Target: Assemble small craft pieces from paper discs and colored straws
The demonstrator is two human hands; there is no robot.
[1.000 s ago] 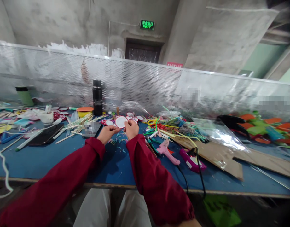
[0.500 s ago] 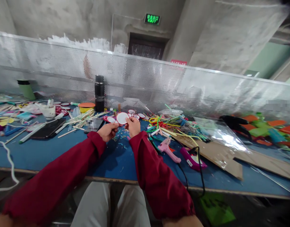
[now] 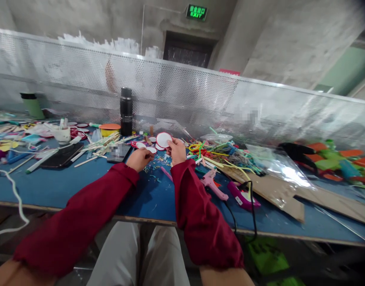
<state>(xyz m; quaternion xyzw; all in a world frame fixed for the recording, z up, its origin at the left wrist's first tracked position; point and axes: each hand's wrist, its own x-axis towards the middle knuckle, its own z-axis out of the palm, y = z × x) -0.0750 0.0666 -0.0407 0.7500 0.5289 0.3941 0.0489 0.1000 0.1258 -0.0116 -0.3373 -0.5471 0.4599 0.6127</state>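
Observation:
My right hand (image 3: 178,151) grips a round white disc with a red rim (image 3: 164,140) by its right edge, holding it up over the table. To its left, my left hand (image 3: 140,159) is apart from the disc, fingertips pressed together; anything between them is too small to make out. Behind the hands lie several similar red-rimmed discs (image 3: 141,145). Small coloured scraps (image 3: 154,169) are scattered on the blue table (image 3: 149,198) below the hands.
A black bottle (image 3: 126,113) stands at the back. Left are a phone (image 3: 62,155), wooden sticks (image 3: 90,157) and a white cup (image 3: 62,135). Right are coloured pipe cleaners (image 3: 230,153), a pink glue gun (image 3: 214,184), a purple device (image 3: 243,197) and cardboard (image 3: 274,194).
My left hand has come away from the disc. My right hand has moved slightly right and up with the disc. The camera view has shifted a little.

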